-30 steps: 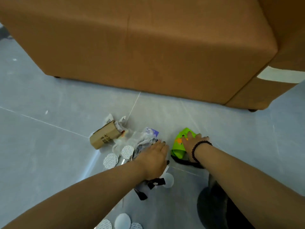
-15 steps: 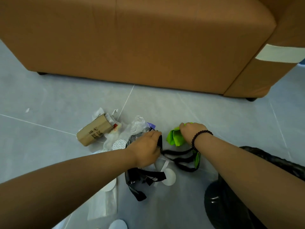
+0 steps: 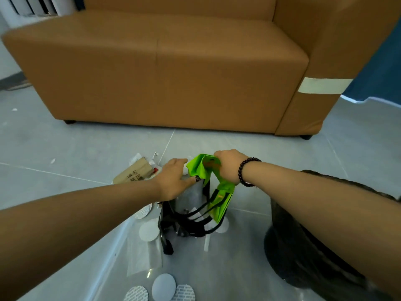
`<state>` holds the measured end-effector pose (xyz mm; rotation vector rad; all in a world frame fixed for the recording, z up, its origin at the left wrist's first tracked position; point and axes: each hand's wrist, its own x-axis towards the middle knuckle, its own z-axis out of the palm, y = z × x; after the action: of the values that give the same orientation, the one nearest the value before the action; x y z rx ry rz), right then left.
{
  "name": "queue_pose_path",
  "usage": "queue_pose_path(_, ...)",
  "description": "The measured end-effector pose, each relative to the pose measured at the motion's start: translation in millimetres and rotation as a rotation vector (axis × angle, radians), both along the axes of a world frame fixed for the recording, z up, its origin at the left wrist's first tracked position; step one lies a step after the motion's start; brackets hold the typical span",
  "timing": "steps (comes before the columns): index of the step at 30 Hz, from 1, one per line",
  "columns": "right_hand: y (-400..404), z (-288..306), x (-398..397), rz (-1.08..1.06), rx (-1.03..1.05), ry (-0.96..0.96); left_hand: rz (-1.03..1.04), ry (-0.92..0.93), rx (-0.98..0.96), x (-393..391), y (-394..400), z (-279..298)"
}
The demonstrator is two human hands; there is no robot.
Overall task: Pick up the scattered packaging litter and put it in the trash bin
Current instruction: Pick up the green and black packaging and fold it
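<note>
My right hand (image 3: 226, 167), with a bead bracelet on its wrist, grips a bright green wrapper (image 3: 200, 168) that is lifted off the floor and droops below the wrist. My left hand (image 3: 173, 179) is right beside it and holds a bundle of clear plastic (image 3: 191, 197) with black straps (image 3: 167, 227) dangling under it. The black-lined trash bin (image 3: 303, 246) stands low on the right, partly behind my right forearm. A small cardboard box (image 3: 134, 172) lies on the floor behind my left hand.
White round discs lie under the bundle (image 3: 148, 231) and near the bottom edge (image 3: 163, 286). A clear plastic sheet (image 3: 141, 257) lies flat on the grey tiles. A brown sofa (image 3: 173, 72) fills the back. Small scraps dot the floor at left.
Both hands closed on the litter and rose from the floor, the green wrapper in the right, the plastic and straps in the left. The view tipped up and the bin came into sight.
</note>
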<state>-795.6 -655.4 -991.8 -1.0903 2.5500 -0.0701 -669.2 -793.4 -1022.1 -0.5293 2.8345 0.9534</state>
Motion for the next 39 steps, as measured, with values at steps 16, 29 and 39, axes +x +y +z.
queue_pose_path(16,129,193,257,-0.002,-0.285,0.042,-0.239,0.258,-0.298,230,114,174)
queue_pose_path(29,233,226,308,-0.060,-0.913,-0.426,-0.245,0.600,0.002,278,168,243)
queue_pose_path(39,212,196,254,0.180,-1.015,-0.244,-0.227,0.718,-0.035,240,120,199)
